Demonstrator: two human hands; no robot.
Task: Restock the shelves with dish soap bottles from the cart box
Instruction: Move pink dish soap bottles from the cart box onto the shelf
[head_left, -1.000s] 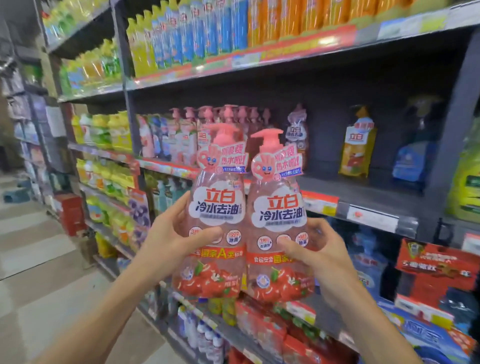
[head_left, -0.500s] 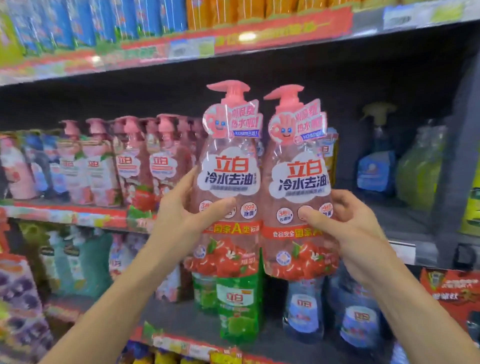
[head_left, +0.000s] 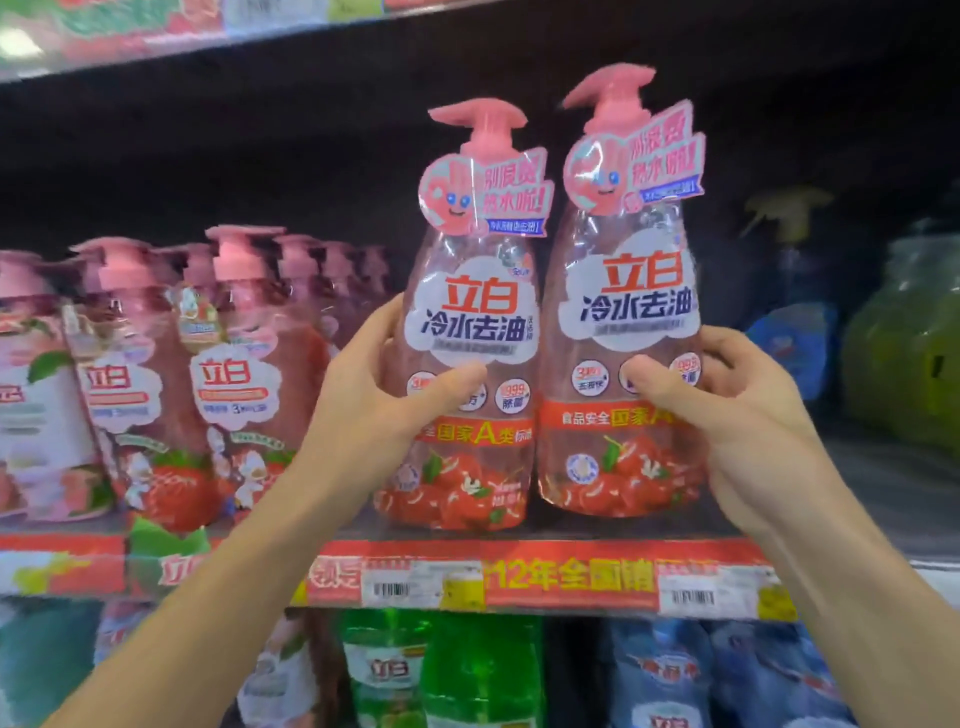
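Two pink pump-top dish soap bottles stand side by side, upright, just above the front of the middle shelf (head_left: 566, 577). My left hand (head_left: 384, 395) grips the left bottle (head_left: 472, 322) at its waist. My right hand (head_left: 727, 410) grips the right bottle (head_left: 639, 301) the same way. Both bottles carry white cloud labels, red bands and strawberry pictures. Whether their bases touch the shelf board I cannot tell. A row of similar pink bottles (head_left: 234, 374) fills the shelf to the left.
A dark gap lies behind and to the right of the held bottles. Blue and green spray bottles (head_left: 904, 343) sit at the far right. Green bottles (head_left: 441, 670) and blue refill bags (head_left: 727, 680) fill the shelf below. Another shelf edge (head_left: 114, 36) runs overhead.
Both hands carried the two bottles up and forward to the middle shelf. The view came closer, and the bottle bases now sit at shelf-board level.
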